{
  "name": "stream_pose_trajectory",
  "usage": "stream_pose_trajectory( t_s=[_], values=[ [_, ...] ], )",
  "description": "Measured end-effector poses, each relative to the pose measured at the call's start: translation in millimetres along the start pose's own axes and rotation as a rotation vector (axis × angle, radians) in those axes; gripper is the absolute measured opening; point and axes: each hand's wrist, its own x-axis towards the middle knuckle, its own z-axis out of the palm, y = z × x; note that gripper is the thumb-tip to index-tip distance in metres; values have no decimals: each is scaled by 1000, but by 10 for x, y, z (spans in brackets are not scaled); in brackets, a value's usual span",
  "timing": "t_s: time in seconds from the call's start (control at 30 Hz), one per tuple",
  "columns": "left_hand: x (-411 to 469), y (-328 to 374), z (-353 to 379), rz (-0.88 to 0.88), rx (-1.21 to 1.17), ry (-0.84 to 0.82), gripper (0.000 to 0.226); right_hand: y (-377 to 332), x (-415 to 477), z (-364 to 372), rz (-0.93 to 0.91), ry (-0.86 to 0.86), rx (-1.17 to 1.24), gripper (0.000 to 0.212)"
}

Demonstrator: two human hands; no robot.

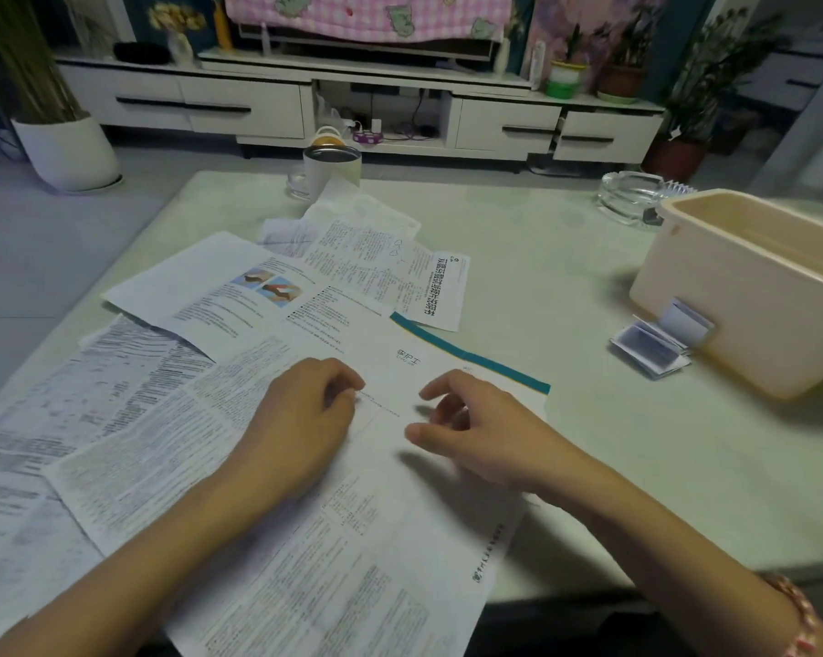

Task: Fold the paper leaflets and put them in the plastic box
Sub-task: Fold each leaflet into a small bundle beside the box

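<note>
**Head view: both hands on the teal-banded leaflet, box off to the right**

The plastic box (713,296) stands at the right side of the table (566,277), cut off by the frame, with its open top facing up. Against its left wall sit two small folded leaflets (649,348), the upper one leaning on the wall. A glass ashtray (632,196) lies just behind the box's far-left corner.

Left of the box a wide strip of bare tabletop runs from the ashtray down to the near table edge. Beyond that strip lie the unfolded sheets, overlapping one another:
- The teal-banded leaflet (471,358) is the one nearest the box.
- A bold-titled leaflet (428,282) lies behind it.
- An illustrated leaflet (238,296) is further left.
- A large densely printed sheet (91,395) is furthest from the box and reaches the table's left edge.

The nearest sheet overhangs the near table edge. A white cup (331,168) stands at the far edge, well apart from the box.

The left hand (300,419) rests on the teal-banded leaflet with its fingers curled under. The tips meet the paper at a crease, but it is unclear whether they pinch it. The right hand (476,433), the one closer to the box, sits low over the same sheet. Its fingers are loosely bent, thumb and forefinger are spread apart, and nothing is held. A pink bracelet (798,618) circles that wrist.
</note>
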Motion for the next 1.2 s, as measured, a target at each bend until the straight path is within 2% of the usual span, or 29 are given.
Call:
stream_pose_trajectory(
  t_s=[0.13,0.27,0.33,0.47,0.6,0.8,0.87,0.93,1.07,1.13,1.2],
  values=[
    [-11,3,24,35,35,14,13,2,31,26,43,-35,18,42],
    [-2,19,-39,38,-28,58,18,-4,41,21,-35,-19,18,13],
    [23,47,-113,53,-60,129,21,11,45,-68,-78,-13,30,8],
    [95,51,-283,36,-14,239,18,143,91,-351,-150,93,-50,25],
    [168,-47,-376,-73,81,238,37,280,109,-586,-175,119,-23,27],
    [223,-93,-467,-146,-104,134,46,331,137,-656,-175,130,111,18],
    [231,-96,-489,-149,-140,139,33,340,161,-644,-185,175,121,18],
    [255,-111,-501,-165,-217,119,12,343,175,-628,-190,233,130,19],
    [270,-138,-564,-270,-395,115,2,398,204,-650,-150,420,132,13],
    [303,-158,-591,-345,-518,117,7,444,214,-736,-94,547,135,12],
    [321,-187,-612,-403,-619,129,6,481,222,-789,-30,609,243,14]
  ],
)
